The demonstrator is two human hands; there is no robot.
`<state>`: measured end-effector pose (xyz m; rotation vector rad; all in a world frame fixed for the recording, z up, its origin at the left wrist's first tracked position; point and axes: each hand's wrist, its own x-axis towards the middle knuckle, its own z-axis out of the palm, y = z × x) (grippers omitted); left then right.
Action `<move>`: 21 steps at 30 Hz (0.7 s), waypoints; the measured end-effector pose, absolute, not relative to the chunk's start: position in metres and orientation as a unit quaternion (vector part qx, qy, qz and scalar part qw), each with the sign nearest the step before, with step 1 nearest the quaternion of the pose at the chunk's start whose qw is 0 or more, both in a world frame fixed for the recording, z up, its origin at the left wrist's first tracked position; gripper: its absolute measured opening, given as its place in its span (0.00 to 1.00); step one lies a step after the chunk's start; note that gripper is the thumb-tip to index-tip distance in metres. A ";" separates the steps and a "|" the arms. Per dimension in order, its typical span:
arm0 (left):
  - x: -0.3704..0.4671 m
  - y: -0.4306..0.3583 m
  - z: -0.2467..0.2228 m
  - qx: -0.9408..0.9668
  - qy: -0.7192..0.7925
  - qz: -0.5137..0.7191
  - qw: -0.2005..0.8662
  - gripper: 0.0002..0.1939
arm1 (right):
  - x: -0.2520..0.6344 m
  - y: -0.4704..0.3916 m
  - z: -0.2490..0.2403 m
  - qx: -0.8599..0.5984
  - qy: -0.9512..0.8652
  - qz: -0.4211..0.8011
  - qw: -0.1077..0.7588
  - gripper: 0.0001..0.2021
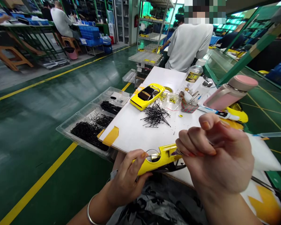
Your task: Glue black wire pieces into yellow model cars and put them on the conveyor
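The left hand (131,178) grips a yellow model car body (152,162) at the tabletop's (131,131) near edge; the right hand's (215,153) curled fingers meet its other end, their exact hold unclear.

Green floor (46,103) with yellow lines (39,187), shiny under the light (pale streaks show across it). Wooden stools (10,56) sit by green-framed benches (35,28) at upper left. A wire rack (152,37) stands beyond the white counter (131,125); green-tinted windows (174,18) glow behind, and an extinguisher (136,21) hangs on a pale pillar (133,29).
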<state>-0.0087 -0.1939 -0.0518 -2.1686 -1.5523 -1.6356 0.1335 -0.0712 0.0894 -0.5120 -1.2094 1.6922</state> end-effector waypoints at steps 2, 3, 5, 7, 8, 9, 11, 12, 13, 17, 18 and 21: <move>-0.009 -0.194 -0.052 -0.695 -0.495 -0.521 0.009 0.50 | 0.134 -0.070 0.088 -0.198 -0.478 0.709 0.480 0.11; -0.009 -0.195 -0.052 -0.696 -0.496 -0.520 0.012 0.50 | 0.134 -0.069 0.087 -0.192 -0.467 0.717 0.481 0.11; -0.009 -0.195 -0.052 -0.697 -0.495 -0.519 0.020 0.50 | 0.133 -0.068 0.085 -0.180 -0.448 0.730 0.483 0.11; -0.010 -0.195 -0.051 -0.698 -0.493 -0.518 0.025 0.50 | 0.133 -0.067 0.085 -0.168 -0.439 0.737 0.486 0.11; -0.010 -0.195 -0.050 -0.699 -0.491 -0.519 0.027 0.50 | 0.133 -0.067 0.085 -0.163 -0.436 0.739 0.488 0.10; -0.009 -0.195 -0.050 -0.699 -0.490 -0.520 0.028 0.50 | 0.133 -0.067 0.085 -0.159 -0.433 0.739 0.491 0.10; -0.009 -0.193 -0.049 -0.699 -0.489 -0.522 0.027 0.50 | 0.133 -0.066 0.086 -0.155 -0.429 0.739 0.495 0.10; -0.009 -0.192 -0.049 -0.698 -0.489 -0.523 0.027 0.50 | 0.133 -0.066 0.086 -0.154 -0.428 0.740 0.496 0.09; -0.009 -0.192 -0.050 -0.697 -0.490 -0.523 0.026 0.50 | 0.133 -0.066 0.087 -0.152 -0.427 0.740 0.497 0.09; -0.009 -0.191 -0.051 -0.697 -0.488 -0.525 0.027 0.50 | 0.133 -0.066 0.086 -0.142 -0.428 0.741 0.497 0.09; -0.009 -0.192 -0.051 -0.698 -0.487 -0.525 0.027 0.50 | 0.132 -0.066 0.085 -0.141 -0.428 0.741 0.497 0.09; -0.009 -0.193 -0.050 -0.699 -0.488 -0.523 0.026 0.50 | 0.132 -0.066 0.084 -0.138 -0.428 0.743 0.496 0.09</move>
